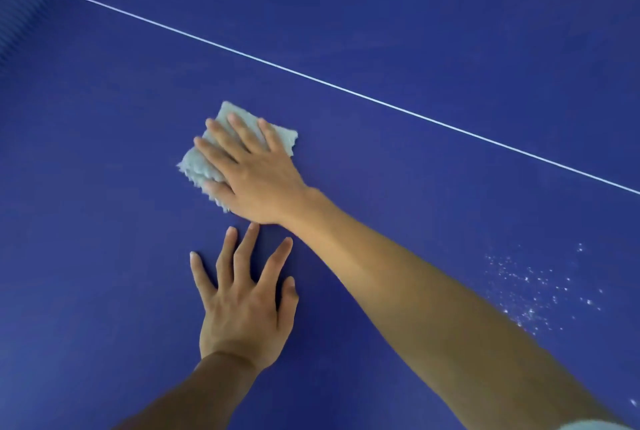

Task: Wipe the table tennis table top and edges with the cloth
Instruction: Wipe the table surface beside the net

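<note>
Most of the cloth [195,164] is buried under the right hand [256,176], so only its fuzzy rim pokes out. The table [450,31] runs off the picture on every side, and the ribbed thing [31,7] at its far left is too blurry and cropped to call. The white specks [533,291] toward the right are too tiny to identify.

table top [415,31]: smooth hard board, deep blue, matt with a faint sheen | cloth [198,165]: pale grey soft fabric, fluffy nap, ragged fringed edges | white line [346,86]: thin, flat, painted-looking, matt | white specks [530,294]: fine grainy scatter on the blue surface, powder or droplets unclear
</note>
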{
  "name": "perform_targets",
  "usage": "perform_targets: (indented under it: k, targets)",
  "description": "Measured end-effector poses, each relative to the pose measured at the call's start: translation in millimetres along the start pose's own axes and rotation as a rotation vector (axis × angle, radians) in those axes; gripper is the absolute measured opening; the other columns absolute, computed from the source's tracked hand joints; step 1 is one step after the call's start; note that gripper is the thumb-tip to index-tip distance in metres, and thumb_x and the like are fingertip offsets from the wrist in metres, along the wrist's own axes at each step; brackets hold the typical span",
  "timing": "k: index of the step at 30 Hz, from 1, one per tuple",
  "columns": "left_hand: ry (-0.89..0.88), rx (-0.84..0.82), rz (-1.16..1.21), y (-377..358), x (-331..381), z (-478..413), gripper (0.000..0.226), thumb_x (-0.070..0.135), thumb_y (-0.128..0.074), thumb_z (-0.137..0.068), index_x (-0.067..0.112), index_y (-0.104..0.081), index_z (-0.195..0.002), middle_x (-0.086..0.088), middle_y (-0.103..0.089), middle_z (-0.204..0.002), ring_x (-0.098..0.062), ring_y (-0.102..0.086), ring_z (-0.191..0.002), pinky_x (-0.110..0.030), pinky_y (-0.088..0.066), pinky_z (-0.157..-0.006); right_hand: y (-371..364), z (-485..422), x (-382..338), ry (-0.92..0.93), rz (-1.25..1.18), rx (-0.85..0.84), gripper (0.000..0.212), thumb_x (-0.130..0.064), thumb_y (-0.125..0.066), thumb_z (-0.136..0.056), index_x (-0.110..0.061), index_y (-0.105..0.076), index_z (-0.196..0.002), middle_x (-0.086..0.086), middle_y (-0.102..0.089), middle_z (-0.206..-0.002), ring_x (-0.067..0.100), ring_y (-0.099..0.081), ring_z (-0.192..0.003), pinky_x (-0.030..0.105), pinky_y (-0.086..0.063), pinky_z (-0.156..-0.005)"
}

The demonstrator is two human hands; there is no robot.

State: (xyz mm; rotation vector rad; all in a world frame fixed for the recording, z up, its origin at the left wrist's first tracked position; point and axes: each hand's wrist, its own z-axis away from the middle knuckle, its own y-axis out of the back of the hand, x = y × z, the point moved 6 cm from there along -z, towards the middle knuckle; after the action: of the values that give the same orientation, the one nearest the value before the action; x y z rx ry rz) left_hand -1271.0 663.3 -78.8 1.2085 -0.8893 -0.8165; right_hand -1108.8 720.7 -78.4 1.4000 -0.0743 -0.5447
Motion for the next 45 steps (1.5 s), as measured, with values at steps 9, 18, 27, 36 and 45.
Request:
perform_targets:
  k: [9, 18, 27, 36, 45]
  targets:
    - [-0.018, -0.016, 0.014, -2, 1, -1, 0.053, 0.046, -0.039, -0.097, 0.035, -0.046, -0.149, -0.011, -0.032, -0.164, -0.039, -0.027, -0.154, -0.077, -0.015, -0.116, 58, 17, 212, -0.914, -0.144, 0.182, 0.069, -0.056, -0.017, -0.108, -0.025, -0.003, -0.168, 0.004, 0.010, -0.175, 0.030, 0.013, -0.161, 0.062, 0.006, -0.126]
    - [-0.008, 0.007, 0.046, -2, -3, -1, 0.047, 0.047, -0.038, -0.100, 0.033, -0.041, -0.145, -0.010, -0.036, -0.161, -0.037, -0.025, -0.154, -0.077, -0.012, -0.118, 7, -74, -40, -0.026, -0.008, -0.020, 0.064, -0.053, -0.023, -0.109, -0.031, -0.009, -0.168, -0.002, 0.004, -0.176, 0.026, 0.011, -0.161, 0.059, 0.009, -0.126]
    - [0.015, 0.032, 0.079, -5, -2, -1, 0.052, 0.050, -0.031, -0.100, 0.041, -0.038, -0.150, -0.005, -0.025, -0.168, -0.031, -0.013, -0.157, -0.072, -0.003, -0.121, 19, 19, 78, -0.482, -0.087, 0.011, 0.065, -0.060, -0.017, -0.108, -0.037, -0.001, -0.167, -0.007, 0.012, -0.175, 0.023, 0.015, -0.161, 0.055, 0.010, -0.127]
    - [0.031, 0.066, 0.143, -4, -10, 3, 0.056, 0.053, -0.023, -0.099, 0.040, -0.036, -0.152, -0.002, -0.022, -0.169, -0.027, -0.010, -0.158, -0.068, 0.000, -0.123, -36, 207, 15, -0.601, -0.032, 0.130, 0.065, -0.054, -0.019, -0.110, -0.028, -0.005, -0.167, 0.001, 0.005, -0.176, 0.027, 0.009, -0.162, 0.056, 0.001, -0.128]
    - [0.025, 0.125, 0.161, -1, -6, 6, 0.049, 0.047, -0.037, -0.103, 0.037, -0.041, -0.151, -0.005, -0.026, -0.168, -0.029, -0.014, -0.158, -0.069, -0.001, -0.123, -115, 411, -112, -0.343, 0.025, 0.111, 0.063, -0.051, -0.038, -0.107, -0.029, -0.026, -0.165, -0.001, -0.013, -0.175, 0.029, -0.013, -0.161, 0.058, -0.018, -0.125]
